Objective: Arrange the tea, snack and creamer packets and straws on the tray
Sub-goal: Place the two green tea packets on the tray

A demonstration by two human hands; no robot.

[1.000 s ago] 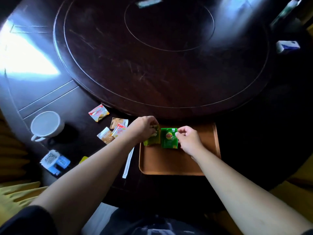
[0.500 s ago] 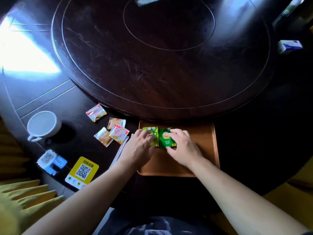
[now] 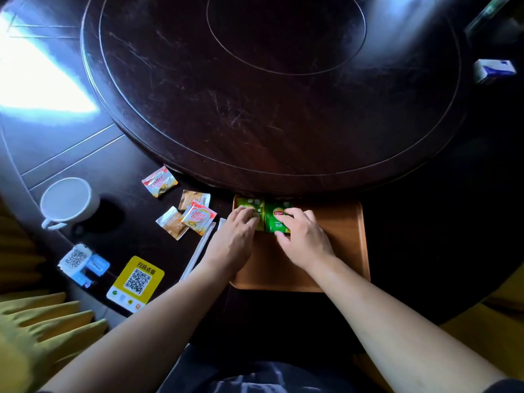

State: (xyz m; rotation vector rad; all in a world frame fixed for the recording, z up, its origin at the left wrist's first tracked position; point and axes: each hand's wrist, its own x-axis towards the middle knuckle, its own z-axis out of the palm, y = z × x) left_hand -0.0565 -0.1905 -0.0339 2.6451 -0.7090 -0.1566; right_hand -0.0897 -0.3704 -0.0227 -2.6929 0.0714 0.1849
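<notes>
An orange-brown tray (image 3: 340, 239) lies at the table's near edge. Two green tea packets lie side by side in its far left corner. My left hand (image 3: 236, 239) rests flat, fingers spread, on the left tea packet (image 3: 251, 204). My right hand (image 3: 304, 241) lies flat on the Lipton tea packet (image 3: 276, 218). Left of the tray, on the table, are two Coffee-mate creamer packets (image 3: 160, 182) (image 3: 198, 218), two brown snack packets (image 3: 194, 198) (image 3: 171, 223) and paper-wrapped straws (image 3: 198, 251), partly under my left forearm.
A raised dark turntable (image 3: 269, 95) borders the tray's far edge. A white cup (image 3: 66, 201) stands at the left. A yellow QR card (image 3: 136, 280) and a blue-white QR stand (image 3: 82, 262) sit near the front left edge. A tissue box (image 3: 493, 70) is far right.
Both hands went from pinching the green packets to lying flat on them. The packets have slid toward the tray's far left corner and now lie flat, edge to edge.
</notes>
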